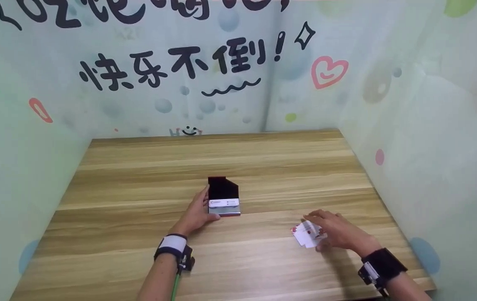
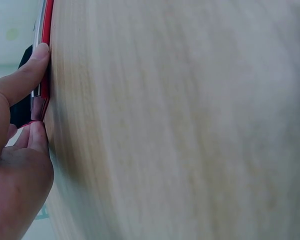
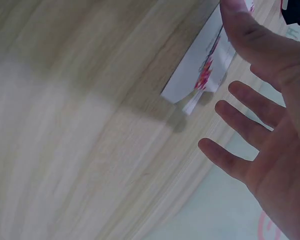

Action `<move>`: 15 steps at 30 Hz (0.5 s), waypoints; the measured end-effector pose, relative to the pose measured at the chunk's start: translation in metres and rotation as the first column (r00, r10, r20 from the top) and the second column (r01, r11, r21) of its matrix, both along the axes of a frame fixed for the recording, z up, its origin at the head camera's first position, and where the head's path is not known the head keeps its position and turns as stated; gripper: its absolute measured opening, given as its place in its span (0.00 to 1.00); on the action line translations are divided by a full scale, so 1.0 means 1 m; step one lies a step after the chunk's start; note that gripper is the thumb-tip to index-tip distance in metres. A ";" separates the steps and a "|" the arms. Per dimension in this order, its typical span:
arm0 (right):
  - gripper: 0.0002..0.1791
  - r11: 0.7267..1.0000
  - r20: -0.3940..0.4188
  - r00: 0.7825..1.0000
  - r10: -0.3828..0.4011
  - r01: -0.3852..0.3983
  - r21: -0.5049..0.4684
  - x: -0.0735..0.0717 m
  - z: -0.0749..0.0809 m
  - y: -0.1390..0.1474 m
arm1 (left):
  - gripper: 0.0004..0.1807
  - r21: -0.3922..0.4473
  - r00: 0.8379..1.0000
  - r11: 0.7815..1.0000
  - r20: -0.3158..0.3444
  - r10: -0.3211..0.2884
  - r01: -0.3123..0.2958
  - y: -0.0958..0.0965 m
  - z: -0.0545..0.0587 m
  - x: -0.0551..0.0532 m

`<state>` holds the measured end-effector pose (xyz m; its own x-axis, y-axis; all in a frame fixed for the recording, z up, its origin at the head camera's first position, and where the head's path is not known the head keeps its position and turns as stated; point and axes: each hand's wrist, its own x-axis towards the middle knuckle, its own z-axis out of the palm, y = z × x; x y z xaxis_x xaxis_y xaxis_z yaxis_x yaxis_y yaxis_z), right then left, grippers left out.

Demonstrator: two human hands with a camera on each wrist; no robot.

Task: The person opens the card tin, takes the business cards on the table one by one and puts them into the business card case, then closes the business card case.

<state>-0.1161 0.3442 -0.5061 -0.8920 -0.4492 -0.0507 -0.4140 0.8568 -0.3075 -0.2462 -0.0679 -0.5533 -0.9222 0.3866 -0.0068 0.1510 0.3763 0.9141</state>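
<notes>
A card case [image 1: 224, 211] lies on the wooden table with its dark flap raised at the back. It has a red edge and a silvery front, and a white printed card [image 1: 224, 203] shows inside. My left hand [image 1: 194, 215] grips its left side, thumb at the front edge and fingers at the side, also seen in the left wrist view. To the right, several white cards [image 1: 305, 235] with red print lie loosely stacked. My right hand [image 1: 338, 230] reaches over them, thumb at their edge; in the right wrist view the other fingers [image 3: 242, 122] are spread.
The wood-grain table [image 1: 138, 167] is walled by pale printed panels [image 1: 238, 108] at the back and both sides. A green cable [image 1: 175, 286] runs down from the left wrist camera [image 1: 186, 258].
</notes>
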 end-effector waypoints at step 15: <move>0.41 0.998 -0.022 0.998 -0.054 0.054 -0.016 -0.007 -0.007 0.014 | 0.57 -0.029 1.000 0.999 -0.009 -0.014 0.014 -0.001 -0.001 0.000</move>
